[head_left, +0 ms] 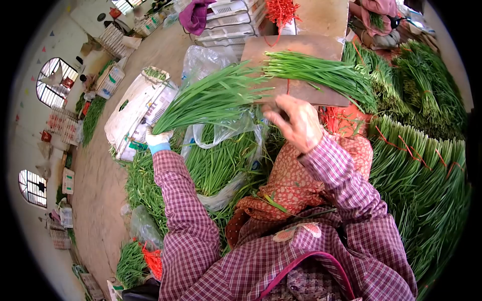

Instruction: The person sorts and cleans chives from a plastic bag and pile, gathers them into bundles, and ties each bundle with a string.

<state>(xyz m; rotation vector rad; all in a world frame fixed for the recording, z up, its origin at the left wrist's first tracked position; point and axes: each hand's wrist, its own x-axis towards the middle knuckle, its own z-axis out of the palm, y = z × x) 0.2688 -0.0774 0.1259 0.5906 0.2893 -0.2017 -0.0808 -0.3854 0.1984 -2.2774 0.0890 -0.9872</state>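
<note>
My left hand (159,139), in a whitish glove with a blue cuff, is closed around one end of a bunch of garlic chives (211,95). The bunch slants up to the right, and its loose end fans out near the board's left edge. My right hand (297,123) is bare and hangs just below the brown board (306,91), with thumb and bent fingers apart and nothing visible between them. A second bunch of chives (316,72) lies across the board. Under the held bunch, more loose chives (221,163) lie in a clear plastic bag (221,133).
Tied chive bundles (419,175) are stacked along the right side. Red ties (282,12) hang beyond the board, near white crates (226,27). At left stands a white sack-covered crate (133,113). Another person (379,22) sits at the upper right.
</note>
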